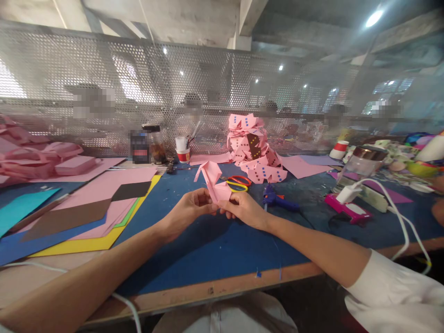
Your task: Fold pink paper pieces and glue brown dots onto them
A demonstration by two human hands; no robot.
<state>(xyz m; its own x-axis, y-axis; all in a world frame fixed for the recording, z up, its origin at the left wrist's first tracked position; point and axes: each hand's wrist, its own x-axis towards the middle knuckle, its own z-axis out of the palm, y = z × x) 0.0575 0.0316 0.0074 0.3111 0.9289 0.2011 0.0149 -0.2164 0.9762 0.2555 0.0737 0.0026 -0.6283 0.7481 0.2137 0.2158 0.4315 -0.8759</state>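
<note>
A folded pink paper figure (212,180), shaped like an origami bird with a bent-over tip, stands up between my two hands above the blue mat. My left hand (194,206) pinches its lower left part between thumb and fingers. With thumb on top, my right hand (246,209) grips the lower right corner. Just behind the figure lie scissors (239,182) with red and yellow handles. A blue glue gun (279,200) rests to the right of my right hand. Farther back rises a pile of folded pink paper pieces (248,143) with coloured square dots.
Coloured paper sheets (72,215) cover the left side, with pink folded pieces (31,157) behind them. A jar (360,164), a magenta power strip (348,208) and white cables stand at right. A paper cup (182,152) is near the perforated metal screen (201,83); people are beyond it.
</note>
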